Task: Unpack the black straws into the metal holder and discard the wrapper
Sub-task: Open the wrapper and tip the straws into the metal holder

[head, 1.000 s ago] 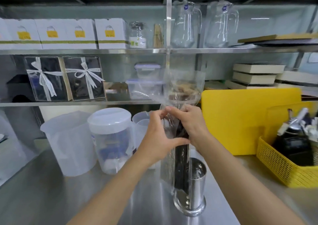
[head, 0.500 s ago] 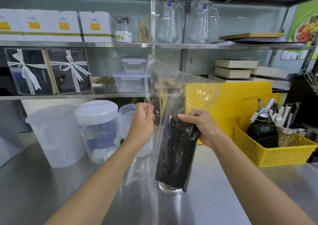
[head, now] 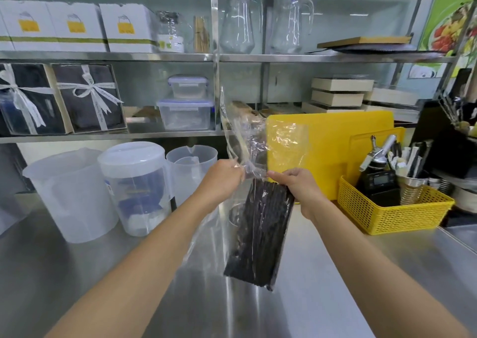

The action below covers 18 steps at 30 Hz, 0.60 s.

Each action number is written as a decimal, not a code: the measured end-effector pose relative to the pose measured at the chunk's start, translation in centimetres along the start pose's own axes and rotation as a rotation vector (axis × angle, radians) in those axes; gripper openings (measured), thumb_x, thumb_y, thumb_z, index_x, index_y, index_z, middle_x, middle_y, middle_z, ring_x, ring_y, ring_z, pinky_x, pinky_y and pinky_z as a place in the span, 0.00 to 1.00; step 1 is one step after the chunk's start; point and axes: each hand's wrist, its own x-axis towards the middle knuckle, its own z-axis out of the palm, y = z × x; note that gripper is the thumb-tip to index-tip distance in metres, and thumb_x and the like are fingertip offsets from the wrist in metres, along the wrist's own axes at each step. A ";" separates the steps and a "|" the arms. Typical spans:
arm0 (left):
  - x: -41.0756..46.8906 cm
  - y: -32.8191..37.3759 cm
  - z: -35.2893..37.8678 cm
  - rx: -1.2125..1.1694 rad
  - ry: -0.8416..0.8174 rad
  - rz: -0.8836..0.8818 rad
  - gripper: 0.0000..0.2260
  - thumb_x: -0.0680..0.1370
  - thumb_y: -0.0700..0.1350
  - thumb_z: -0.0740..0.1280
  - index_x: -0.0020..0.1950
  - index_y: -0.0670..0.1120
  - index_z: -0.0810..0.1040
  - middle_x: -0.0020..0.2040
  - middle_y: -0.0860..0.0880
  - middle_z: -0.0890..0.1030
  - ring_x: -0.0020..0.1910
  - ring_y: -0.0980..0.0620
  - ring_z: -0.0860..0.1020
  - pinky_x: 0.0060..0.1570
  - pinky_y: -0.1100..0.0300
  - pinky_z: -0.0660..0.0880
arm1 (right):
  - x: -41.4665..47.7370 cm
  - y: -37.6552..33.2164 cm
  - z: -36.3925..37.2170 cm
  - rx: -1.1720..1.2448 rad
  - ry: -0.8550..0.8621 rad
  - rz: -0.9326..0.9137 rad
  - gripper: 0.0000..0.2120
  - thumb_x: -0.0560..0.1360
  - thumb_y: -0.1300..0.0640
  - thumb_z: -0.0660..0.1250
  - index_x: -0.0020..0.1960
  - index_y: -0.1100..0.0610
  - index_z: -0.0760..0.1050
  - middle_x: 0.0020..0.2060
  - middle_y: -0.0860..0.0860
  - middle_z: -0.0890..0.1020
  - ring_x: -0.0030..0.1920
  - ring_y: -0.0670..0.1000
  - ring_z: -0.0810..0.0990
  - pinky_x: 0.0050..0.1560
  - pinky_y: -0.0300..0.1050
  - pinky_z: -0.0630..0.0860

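Note:
A bundle of black straws (head: 258,231) hangs tilted above the steel counter, still inside a clear plastic wrapper (head: 260,144). My right hand (head: 299,185) grips the bundle's top end through the plastic. My left hand (head: 224,180) pinches the wrapper's loose upper part, which stands crumpled above both hands. The metal holder (head: 236,215) stands on the counter behind the bundle; only part of its rim shows through the plastic.
Translucent plastic jugs (head: 69,193) and a lidded container (head: 134,185) stand at the left. A yellow cutting board (head: 335,141) leans at the back. A yellow basket (head: 392,213) with tools sits at the right. Shelves with boxes and glass pitchers (head: 240,17) run above.
The straw bundle has come up out of the holder and swung lower and nearer to me. My hands have moved apart, pulling at the wrapper's top.

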 end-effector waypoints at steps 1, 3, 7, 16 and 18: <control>0.2 0.0 0.2 -0.038 -0.010 -0.046 0.09 0.76 0.38 0.56 0.39 0.41 0.74 0.39 0.42 0.76 0.41 0.42 0.77 0.40 0.52 0.74 | 0.1 0.2 0.1 -0.074 0.053 -0.013 0.18 0.67 0.48 0.73 0.44 0.57 0.69 0.41 0.53 0.73 0.45 0.54 0.74 0.43 0.47 0.69; 0.6 -0.1 0.4 -0.134 -0.003 -0.145 0.10 0.77 0.37 0.54 0.48 0.38 0.75 0.38 0.42 0.77 0.37 0.41 0.78 0.42 0.46 0.79 | 0.1 0.4 0.3 -0.342 0.249 -0.063 0.29 0.69 0.44 0.70 0.61 0.59 0.65 0.56 0.55 0.73 0.57 0.56 0.72 0.55 0.53 0.69; 1.3 -0.1 0.4 -0.378 0.077 -0.275 0.13 0.77 0.37 0.53 0.55 0.37 0.74 0.41 0.38 0.79 0.34 0.42 0.79 0.38 0.48 0.79 | -2.2 -1.5 1.0 -0.217 0.058 -0.282 0.28 0.69 0.45 0.69 0.63 0.57 0.67 0.57 0.53 0.74 0.53 0.49 0.74 0.51 0.41 0.71; 1.1 0.9 -0.4 -0.973 0.172 -0.529 0.12 0.78 0.43 0.58 0.62 0.44 0.68 0.44 0.41 0.73 0.38 0.46 0.75 0.33 0.52 0.76 | -4.4 -3.1 4.8 -0.619 -0.496 -0.245 0.34 0.68 0.55 0.73 0.68 0.55 0.59 0.51 0.45 0.72 0.49 0.44 0.74 0.44 0.34 0.71; 0.9 1.1 -0.6 -1.047 0.153 -0.501 0.11 0.78 0.44 0.61 0.59 0.42 0.68 0.50 0.41 0.74 0.43 0.46 0.75 0.47 0.48 0.75 | -3.7 -2.7 5.4 -0.696 -0.307 -0.375 0.17 0.71 0.61 0.68 0.58 0.58 0.68 0.47 0.51 0.76 0.47 0.53 0.76 0.42 0.43 0.73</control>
